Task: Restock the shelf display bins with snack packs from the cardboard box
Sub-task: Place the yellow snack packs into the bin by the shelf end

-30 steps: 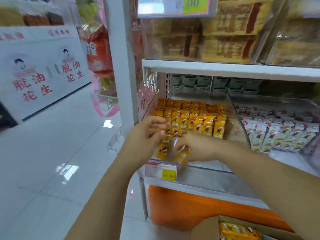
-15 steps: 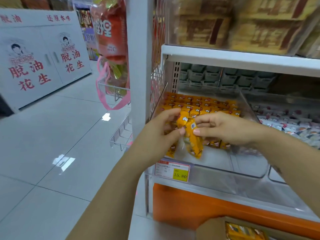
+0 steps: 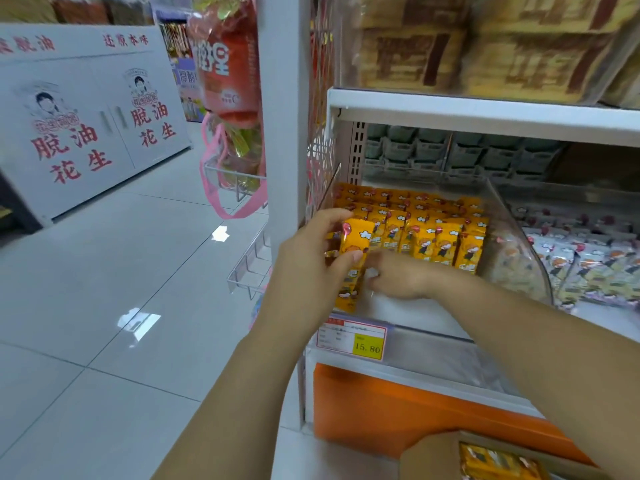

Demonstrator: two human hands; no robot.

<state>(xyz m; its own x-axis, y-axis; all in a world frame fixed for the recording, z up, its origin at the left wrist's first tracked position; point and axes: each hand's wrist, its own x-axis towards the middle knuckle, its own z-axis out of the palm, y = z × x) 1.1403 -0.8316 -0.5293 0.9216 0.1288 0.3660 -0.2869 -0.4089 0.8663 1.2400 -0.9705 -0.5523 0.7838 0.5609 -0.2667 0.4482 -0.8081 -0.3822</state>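
I'm gripping an orange snack pack (image 3: 358, 242) upright w/ my L hand (image 3: 311, 268), thumb and fingers round it, center frame at the front-left of the clear bin (image 3: 519, 251). My R hand (image 3: 398, 280) is hovering just right of it, low inside the bin. It's too blurred, so I can't tell if it's holding anything. The cardboard box (image 3: 429, 457) is sitting bottom right w/ more packs (image 3: 498, 462) inside.

price tag (image 3: 351, 342): 15.80 | white wall panel (image 3: 90, 98): 脱油花生

Left hand (image 3: 311, 268) curled; right hand (image 3: 401, 280) blurred
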